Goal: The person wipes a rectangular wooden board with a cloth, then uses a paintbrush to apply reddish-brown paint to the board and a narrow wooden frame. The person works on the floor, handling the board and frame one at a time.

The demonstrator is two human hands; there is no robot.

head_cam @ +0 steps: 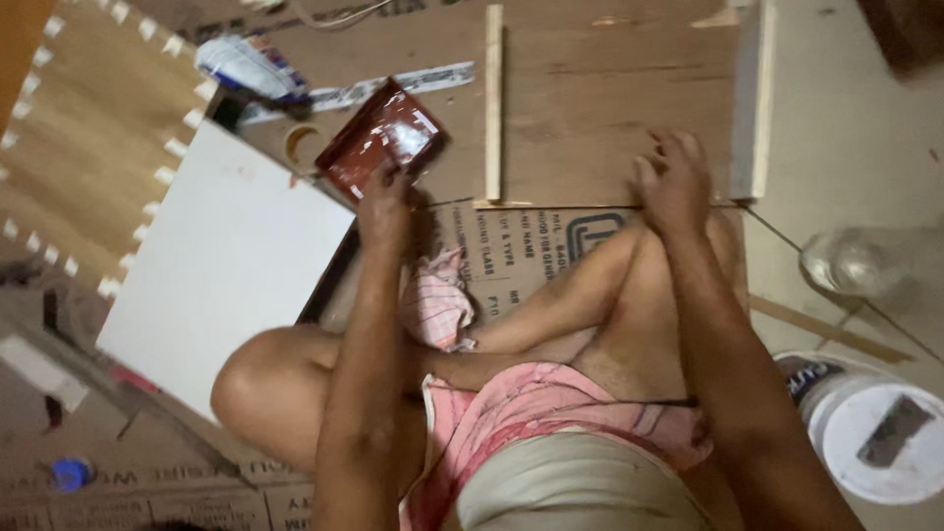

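Near, at six o'clock — my folded legs in pink cloth. My left hand (385,202) grips a dark red tile (382,140) by its lower edge, at eleven o'clock. My right hand (673,183), at one o'clock, presses loosely curled on the brown board (610,88), grasping nothing. Between them — an upright wooden strip (494,103). White panel (221,261) at nine o'clock; white bucket (875,433) at four.
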